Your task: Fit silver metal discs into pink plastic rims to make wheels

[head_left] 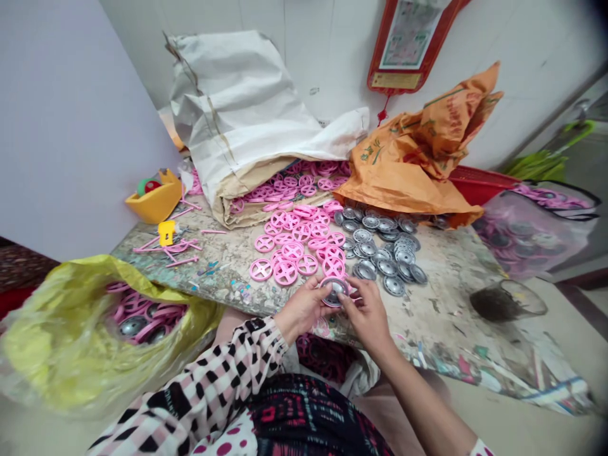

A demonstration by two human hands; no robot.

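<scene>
A round silver wheel cap sits between my left hand and my right hand, held by its rim in the fingers of both. Just beyond them, a loose heap of pink spoked plastic wheels lies on the worn, paint-stained workbench. To the right of that heap spreads a group of several silver wheel caps, the nearest almost level with my right hand. Neither hand touches either heap.
Behind the wheels, a white sack spills more pink wheels, beside an orange bag. A yellow-green bag at lower left holds pink wheels and silver parts. A clear bag hangs at right. Pink sprues and a yellow scoop lie at back left.
</scene>
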